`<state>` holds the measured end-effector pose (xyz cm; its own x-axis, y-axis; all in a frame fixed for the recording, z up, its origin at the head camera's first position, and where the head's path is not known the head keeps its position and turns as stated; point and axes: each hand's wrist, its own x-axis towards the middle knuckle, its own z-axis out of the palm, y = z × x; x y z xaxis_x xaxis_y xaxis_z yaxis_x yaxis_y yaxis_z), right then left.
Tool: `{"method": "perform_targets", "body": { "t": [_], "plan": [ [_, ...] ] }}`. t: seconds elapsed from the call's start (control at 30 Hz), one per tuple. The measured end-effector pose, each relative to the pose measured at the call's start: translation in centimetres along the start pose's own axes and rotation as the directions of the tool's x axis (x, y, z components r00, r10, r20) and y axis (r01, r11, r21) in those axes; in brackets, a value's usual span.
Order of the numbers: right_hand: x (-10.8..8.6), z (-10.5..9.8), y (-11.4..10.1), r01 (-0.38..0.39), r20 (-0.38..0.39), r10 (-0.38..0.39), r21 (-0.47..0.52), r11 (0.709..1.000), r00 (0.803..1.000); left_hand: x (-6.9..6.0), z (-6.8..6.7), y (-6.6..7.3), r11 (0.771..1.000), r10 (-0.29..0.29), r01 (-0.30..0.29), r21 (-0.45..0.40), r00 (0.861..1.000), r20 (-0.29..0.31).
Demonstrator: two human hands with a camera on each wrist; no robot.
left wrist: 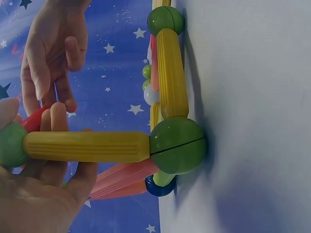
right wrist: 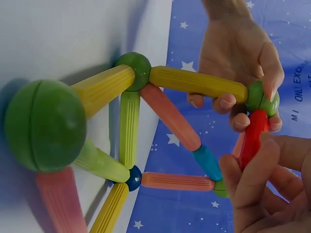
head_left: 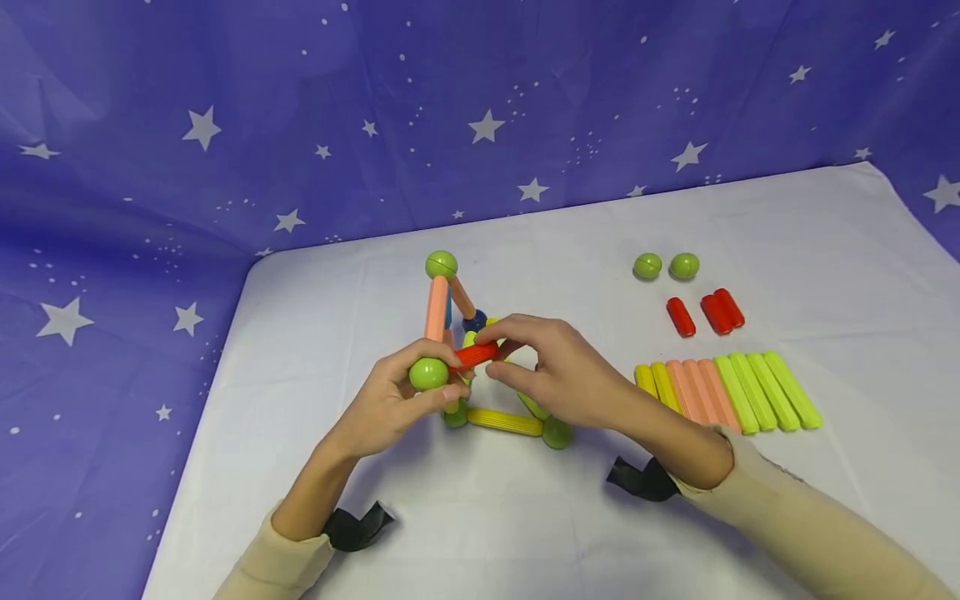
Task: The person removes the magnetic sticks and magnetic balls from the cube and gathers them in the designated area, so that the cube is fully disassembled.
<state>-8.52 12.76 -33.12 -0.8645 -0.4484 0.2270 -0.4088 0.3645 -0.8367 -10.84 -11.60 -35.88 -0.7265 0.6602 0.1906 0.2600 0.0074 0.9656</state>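
- Above the bench [head_left: 495,517], hold the green ball [head_left: 428,374] steady with the left hand [head_left: 386,404], so the yellow rod [left wrist: 87,146] under it isn't pulled aslant.
- Keep the red rod [head_left: 476,356] aimed at the ball's centre; press lightly, and free the right hand [head_left: 555,367] only once the joint holds.
- The left fingers grip the ball, the red rod's near end beside their tips.
- The right fingers seem to pinch its far end, though they partly hide it.

White-covered table [head_left: 517,517], ball-and-rod frame [head_left: 504,422], two green balls [head_left: 647,266], three red rods [head_left: 681,317], row of coloured rods [head_left: 703,392]
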Motion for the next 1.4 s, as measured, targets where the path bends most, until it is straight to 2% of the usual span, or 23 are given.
{"method": "perform_targets", "body": {
  "t": [0.2,0.43,0.6,0.7,0.87,1.0,1.1,1.27,1.4],
  "plan": [
    [-0.1,0.1,0.0,-0.007,-0.014,0.007,0.000,1.000,1.000,0.1,0.2,-0.1,1.000,-0.013,0.013,0.009,1.000,-0.009],
    [-0.8,0.0,0.0,-0.027,-0.001,0.027,-0.037,0.999,1.000,0.4,0.6,-0.2,0.999,0.009,-0.010,0.032,1.000,0.016],
    [-1.2,-0.3,-0.3,-0.039,-0.014,0.038,-0.087,0.995,0.999,0.4,1.0,-0.2,0.997,0.008,-0.008,0.072,1.000,-0.005],
    [-1.4,-0.7,-0.3,-0.087,-0.040,0.085,-0.077,0.993,0.996,0.2,0.8,-0.2,0.999,0.002,-0.001,0.033,1.000,-0.026],
    [-2.2,-1.9,0.5,-0.197,-0.081,0.197,0.004,0.980,0.977,-0.1,0.4,-0.1,1.000,-0.008,0.007,-0.030,1.000,-0.029],
    [-3.3,-2.7,1.2,-0.237,-0.106,0.236,0.009,0.972,0.966,0.1,0.5,-0.2,0.999,0.008,-0.008,-0.036,1.000,0.005],
    [-4.4,-3.6,1.7,-0.258,-0.133,0.258,0.019,0.966,0.957,0.0,0.5,-0.3,0.999,0.022,-0.021,-0.034,1.000,0.008],
    [-6.8,-6.2,3.2,-0.283,-0.236,0.258,-0.079,0.956,0.937,0.0,0.4,-0.2,0.999,0.020,-0.020,-0.031,1.000,0.005],
    [-8.8,-8.6,5.2,-0.329,-0.350,0.253,-0.179,0.927,0.902,0.0,0.3,-0.1,0.999,0.017,-0.017,-0.032,1.000,0.008]
  ]
}}
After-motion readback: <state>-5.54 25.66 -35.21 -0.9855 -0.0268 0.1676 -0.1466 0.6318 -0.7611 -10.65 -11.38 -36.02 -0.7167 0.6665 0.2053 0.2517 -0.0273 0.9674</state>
